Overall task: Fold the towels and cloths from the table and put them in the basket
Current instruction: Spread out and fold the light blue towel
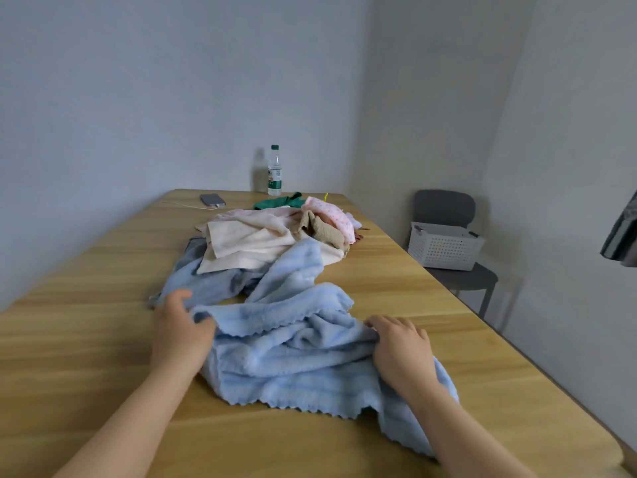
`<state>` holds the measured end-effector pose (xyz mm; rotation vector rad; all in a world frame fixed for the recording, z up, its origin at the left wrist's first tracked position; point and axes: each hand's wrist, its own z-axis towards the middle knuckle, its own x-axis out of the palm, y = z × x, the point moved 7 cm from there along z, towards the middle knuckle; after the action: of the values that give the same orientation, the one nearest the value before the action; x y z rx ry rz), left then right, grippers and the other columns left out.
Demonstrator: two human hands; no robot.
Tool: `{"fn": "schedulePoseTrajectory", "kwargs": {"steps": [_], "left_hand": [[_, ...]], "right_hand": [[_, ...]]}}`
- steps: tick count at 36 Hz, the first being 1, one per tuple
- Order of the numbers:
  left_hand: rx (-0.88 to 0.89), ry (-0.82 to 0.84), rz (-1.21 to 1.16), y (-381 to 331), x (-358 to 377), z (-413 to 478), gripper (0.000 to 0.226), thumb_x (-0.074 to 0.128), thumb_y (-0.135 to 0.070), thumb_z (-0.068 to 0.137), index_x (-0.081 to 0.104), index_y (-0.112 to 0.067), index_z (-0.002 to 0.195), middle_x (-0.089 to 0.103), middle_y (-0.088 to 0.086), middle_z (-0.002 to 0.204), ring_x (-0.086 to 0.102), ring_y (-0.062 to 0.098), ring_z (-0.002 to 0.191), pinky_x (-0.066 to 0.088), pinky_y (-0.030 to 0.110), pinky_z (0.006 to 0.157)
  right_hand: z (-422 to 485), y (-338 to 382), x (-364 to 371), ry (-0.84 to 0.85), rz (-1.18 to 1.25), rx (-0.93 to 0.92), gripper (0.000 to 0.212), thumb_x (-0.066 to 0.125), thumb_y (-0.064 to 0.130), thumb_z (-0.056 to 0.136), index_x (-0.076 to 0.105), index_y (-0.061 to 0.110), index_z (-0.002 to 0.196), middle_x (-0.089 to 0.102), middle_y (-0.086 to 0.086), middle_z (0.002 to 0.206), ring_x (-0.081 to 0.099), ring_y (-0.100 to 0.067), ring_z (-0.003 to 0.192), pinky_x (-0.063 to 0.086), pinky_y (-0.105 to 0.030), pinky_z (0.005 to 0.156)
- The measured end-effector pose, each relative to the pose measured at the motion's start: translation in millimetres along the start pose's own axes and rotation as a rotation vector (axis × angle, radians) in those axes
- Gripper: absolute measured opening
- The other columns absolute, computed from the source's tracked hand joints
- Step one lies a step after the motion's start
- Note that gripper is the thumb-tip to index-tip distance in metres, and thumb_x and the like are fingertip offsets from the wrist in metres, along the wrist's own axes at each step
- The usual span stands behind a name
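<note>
plain room, prob office | bare walls (172, 81) | wood table (86, 339) | grey chair (448, 208)

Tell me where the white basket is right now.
In the head view, the white perforated basket sits on the seat of the grey chair, off the wooden table's right edge, by the right wall.

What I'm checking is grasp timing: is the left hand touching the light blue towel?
Touching. The head view shows the left hand gripping the bunched edge of the light blue towel.
</note>
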<state>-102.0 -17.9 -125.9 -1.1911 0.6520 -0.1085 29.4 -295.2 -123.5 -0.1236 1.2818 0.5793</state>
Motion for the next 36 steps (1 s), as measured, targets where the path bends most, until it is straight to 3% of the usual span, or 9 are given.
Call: {"fn": "schedulePoseTrajectory", "kwargs": {"steps": [6,9,12,16,23,27,30,33,36], "left_hand": [[0.73,0.257,0.524,-63,49,-34,0.055,0.056,-0.021,0.089,0.035,-0.023,0.14,0.016,-0.002,0.154,0.006,0.024,0.145,0.02,0.042,0.112],[0.711,0.535,0.547,-69,84,-44,0.055,0.042,-0.034,0.097,0.016,-0.035,0.146,-0.003,-0.013,0.156,0.012,0.015,0.143,0.026,0.032,0.109],[0.616,0.677,0.605,-67,105,-47,0.057,0.04,-0.027,0.099,0.011,-0.038,0.147,0.024,-0.007,0.152,0.051,0.015,0.111,0.041,0.025,0.078],[0.36,0.743,0.447,-65,111,-38,0.015,0.045,-0.019,0.095,0.058,-0.023,0.1,0.06,0.0,0.09,0.054,0.02,0.087,0.036,0.021,0.062],[0.109,-0.036,-0.265,-57,25,-11,0.015,0.04,-0.007,0.097,0.048,-0.017,0.104,0.051,0.004,0.095,0.049,0.023,0.086,0.036,0.029,0.064],[0.131,-0.265,0.073,-33,-8,-2,0.05,0.052,0.007,0.081,0.04,-0.008,0.127,0.04,0.02,0.131,0.042,0.04,0.116,0.041,0.051,0.088],[0.645,-0.36,0.382,-59,-5,-21,0.06,0.051,0.012,0.067,0.041,-0.012,0.121,0.034,0.021,0.135,0.033,0.043,0.124,0.032,0.058,0.098],[1.103,-0.04,0.532,-78,35,-47,0.047,0.035,-0.006,0.076,0.043,-0.02,0.12,0.037,0.009,0.136,0.031,0.032,0.13,0.03,0.051,0.106],[0.864,0.477,0.71,-56,78,-47,0.048,0.026,-0.032,0.094,0.025,-0.033,0.142,0.02,-0.004,0.154,0.01,0.013,0.142,0.018,0.042,0.115]], "right_hand": [[-1,29,16,0.114,0.283,-0.026,0.037,0.039,0.024,0.094,0.05,0.031,0.129,0.057,0.007,0.126,0.043,-0.016,0.123,0.026,-0.031,0.099],[-6,31,24,0.117,0.192,-0.085,0.027,0.038,0.029,0.095,0.06,0.023,0.109,0.061,0.011,0.114,0.045,-0.01,0.118,0.025,-0.026,0.086],[-6,26,25,0.119,0.197,-0.091,0.025,0.04,0.029,0.094,0.062,0.019,0.1,0.063,0.01,0.108,0.048,-0.009,0.113,0.026,-0.025,0.085],[-4,12,19,0.172,0.253,-0.015,0.028,0.037,0.023,0.096,0.063,0.015,0.089,0.063,0.006,0.094,0.051,-0.014,0.1,0.034,-0.03,0.09],[5,-15,24,0.133,0.366,0.253,0.044,0.031,0.052,0.096,0.061,0.024,0.08,0.065,0.0,0.087,0.057,-0.025,0.1,0.042,-0.034,0.086],[7,-12,21,0.085,0.279,0.209,0.027,0.045,0.044,0.093,0.054,0.026,0.075,0.059,0.008,0.075,0.057,-0.018,0.088,0.035,-0.029,0.083],[8,-12,19,0.053,0.257,0.196,0.026,0.046,0.042,0.093,0.052,0.025,0.075,0.054,0.011,0.068,0.05,-0.015,0.08,0.031,-0.028,0.08],[8,-10,19,0.035,0.247,0.172,0.027,0.045,0.042,0.093,0.052,0.024,0.075,0.051,0.013,0.066,0.048,-0.013,0.08,0.03,-0.028,0.08],[5,-9,17,0.039,0.23,0.157,0.027,0.044,0.043,0.093,0.055,0.022,0.08,0.054,0.01,0.072,0.051,-0.015,0.086,0.03,-0.028,0.081]]}}
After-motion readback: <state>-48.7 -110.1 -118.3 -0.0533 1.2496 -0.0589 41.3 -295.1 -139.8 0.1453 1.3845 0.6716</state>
